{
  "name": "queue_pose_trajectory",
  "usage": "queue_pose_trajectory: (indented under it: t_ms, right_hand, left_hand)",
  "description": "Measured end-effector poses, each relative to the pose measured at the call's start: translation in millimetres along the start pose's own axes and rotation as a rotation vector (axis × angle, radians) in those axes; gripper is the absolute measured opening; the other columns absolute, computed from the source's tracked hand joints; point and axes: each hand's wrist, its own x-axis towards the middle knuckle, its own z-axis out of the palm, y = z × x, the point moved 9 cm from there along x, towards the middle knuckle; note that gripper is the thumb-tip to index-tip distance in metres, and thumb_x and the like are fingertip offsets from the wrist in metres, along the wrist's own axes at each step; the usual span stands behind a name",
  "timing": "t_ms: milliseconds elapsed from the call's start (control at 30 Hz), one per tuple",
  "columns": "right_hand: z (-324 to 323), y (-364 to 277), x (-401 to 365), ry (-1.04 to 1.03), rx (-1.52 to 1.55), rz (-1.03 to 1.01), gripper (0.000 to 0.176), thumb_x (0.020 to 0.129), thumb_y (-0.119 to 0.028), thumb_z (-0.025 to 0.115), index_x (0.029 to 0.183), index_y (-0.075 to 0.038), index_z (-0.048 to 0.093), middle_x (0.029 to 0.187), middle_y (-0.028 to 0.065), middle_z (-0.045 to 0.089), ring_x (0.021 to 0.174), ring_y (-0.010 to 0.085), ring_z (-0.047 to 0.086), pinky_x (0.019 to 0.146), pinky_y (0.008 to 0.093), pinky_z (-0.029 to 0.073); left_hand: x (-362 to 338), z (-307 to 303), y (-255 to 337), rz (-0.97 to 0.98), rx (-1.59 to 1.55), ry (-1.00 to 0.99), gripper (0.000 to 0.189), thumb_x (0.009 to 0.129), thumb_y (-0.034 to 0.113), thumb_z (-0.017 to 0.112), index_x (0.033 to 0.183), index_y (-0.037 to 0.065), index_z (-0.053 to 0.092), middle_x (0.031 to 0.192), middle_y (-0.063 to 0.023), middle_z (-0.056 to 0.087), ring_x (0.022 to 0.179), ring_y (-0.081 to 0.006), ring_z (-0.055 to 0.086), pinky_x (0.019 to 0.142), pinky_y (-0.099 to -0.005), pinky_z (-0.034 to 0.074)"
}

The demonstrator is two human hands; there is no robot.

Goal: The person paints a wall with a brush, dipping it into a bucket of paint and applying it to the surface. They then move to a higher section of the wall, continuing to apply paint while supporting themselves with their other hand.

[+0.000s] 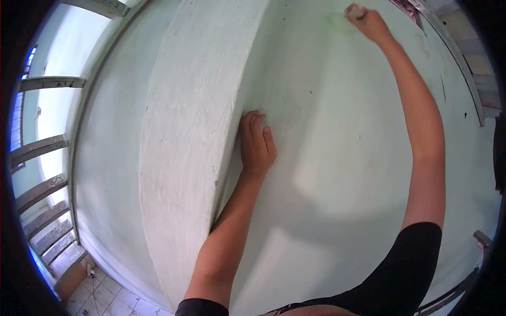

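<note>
My right hand (367, 22) is raised high against the pale green wall (348, 168). Its fingers are closed around a small pale piece (358, 12), whose kind I cannot make out. Beside those fingers the wall shows a faint, brighter green patch (341, 22). Lower down, my left hand (256, 143) rests against the wall, right at the edge of the white pillar (195, 105). The left fingers are slightly bent and the thumb stands apart from them; the palm side is hidden.
A ladder-like row of worn wooden slats (39, 150) runs down the far left. Below it lies a tiled floor (113, 297). A wooden frame edge (464, 68) borders the wall at upper right. The pillar juts out from the wall along my left forearm.
</note>
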Motion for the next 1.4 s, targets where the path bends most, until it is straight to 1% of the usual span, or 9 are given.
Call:
queue_pose_trajectory:
  t_ms: [167, 300, 467, 700, 800, 867, 1000, 1133, 1400]
  right_hand:
    - [-33, -15, 27, 0.205, 0.013, 0.076, 0.012, 0.086, -0.012, 0.058, 0.089, -0.001, 0.063, 0.082, 0.0091, 0.066, 0.071, 0.0189, 0.062, 0.069, 0.0286, 0.049]
    - [27, 8, -20, 0.042, -0.066, 0.1, 0.031, 0.084, -0.038, 0.056, 0.1, -0.013, 0.062, 0.07, 0.0159, 0.061, 0.061, 0.0308, 0.057, 0.061, 0.0393, 0.045]
    - [26, -167, -232, -0.269, 0.391, -0.63, 0.027, 0.073, -0.003, 0.067, 0.1, -0.004, 0.064, 0.094, 0.0129, 0.067, 0.084, 0.0269, 0.065, 0.076, 0.0332, 0.053]
    - [-9, -73, -150, 0.007, 0.353, -0.047, 0.02, 0.079, -0.013, 0.067, 0.097, -0.005, 0.065, 0.091, 0.0077, 0.067, 0.084, 0.0152, 0.064, 0.076, 0.0245, 0.049]
    - [-9, -103, -106, 0.154, -0.108, -0.286, 0.014, 0.086, -0.013, 0.059, 0.086, 0.0, 0.064, 0.08, 0.0087, 0.066, 0.07, 0.0166, 0.062, 0.066, 0.0265, 0.05]
    - [20, -71, -107, 0.087, 0.212, 0.041, 0.015, 0.086, -0.015, 0.06, 0.085, -0.001, 0.064, 0.08, 0.0065, 0.066, 0.068, 0.0138, 0.061, 0.065, 0.0251, 0.049]
    - [86, -102, -224, -0.171, 0.657, -0.153, 0.031, 0.082, -0.026, 0.06, 0.108, -0.008, 0.064, 0.102, 0.0098, 0.066, 0.088, 0.0191, 0.064, 0.079, 0.0281, 0.049]
    - [42, -203, -316, -0.331, 0.478, -0.36, 0.026, 0.078, -0.019, 0.065, 0.102, -0.01, 0.065, 0.094, 0.0082, 0.066, 0.081, 0.0249, 0.064, 0.073, 0.0314, 0.051]
    - [92, -129, -241, -0.603, 0.392, 0.134, 0.031, 0.077, -0.031, 0.069, 0.091, -0.004, 0.064, 0.077, 0.0118, 0.065, 0.064, 0.0227, 0.061, 0.063, 0.0324, 0.049]
  left_hand:
    - [0, 0, 1, 0.019, 0.038, -0.039, 0.024, 0.085, 0.006, 0.046, 0.107, -0.004, 0.047, 0.113, -0.0235, 0.046, 0.104, -0.0395, 0.047, 0.091, -0.0448, 0.038]
    - [-1, -1, 2, 0.02, 0.044, -0.017, 0.024, 0.085, 0.005, 0.046, 0.106, -0.004, 0.047, 0.113, -0.0236, 0.046, 0.104, -0.0398, 0.047, 0.091, -0.0443, 0.038]
    - [-1, 0, -1, 0.024, 0.012, 0.006, 0.023, 0.085, 0.005, 0.046, 0.106, -0.004, 0.048, 0.111, -0.0237, 0.047, 0.102, -0.0401, 0.047, 0.09, -0.0441, 0.039]
    - [-2, 2, -2, 0.095, 0.048, 0.006, 0.022, 0.087, 0.009, 0.043, 0.105, -0.004, 0.047, 0.108, -0.0228, 0.048, 0.099, -0.0388, 0.048, 0.088, -0.0433, 0.039]
    - [0, -1, -1, 0.086, 0.032, 0.0, 0.022, 0.088, 0.009, 0.042, 0.106, -0.005, 0.047, 0.108, -0.0227, 0.048, 0.099, -0.0384, 0.048, 0.088, -0.0431, 0.039]
    - [-3, -1, -1, 0.085, 0.028, -0.011, 0.023, 0.09, 0.011, 0.04, 0.105, -0.005, 0.047, 0.107, -0.0223, 0.049, 0.1, -0.0375, 0.047, 0.089, -0.0435, 0.037]
    - [-14, -4, -3, 0.058, 0.025, -0.034, 0.022, 0.089, 0.008, 0.04, 0.106, -0.005, 0.046, 0.109, -0.0225, 0.048, 0.101, -0.0374, 0.047, 0.09, -0.0441, 0.037]
    - [-25, -13, -4, -0.024, -0.021, -0.058, 0.022, 0.089, 0.008, 0.04, 0.107, -0.005, 0.045, 0.11, -0.0226, 0.047, 0.102, -0.0373, 0.046, 0.091, -0.0442, 0.036]
    - [-38, -26, -7, -0.091, -0.032, -0.109, 0.021, 0.088, 0.005, 0.039, 0.106, -0.005, 0.046, 0.109, -0.0225, 0.049, 0.101, -0.0379, 0.047, 0.092, -0.0432, 0.036]
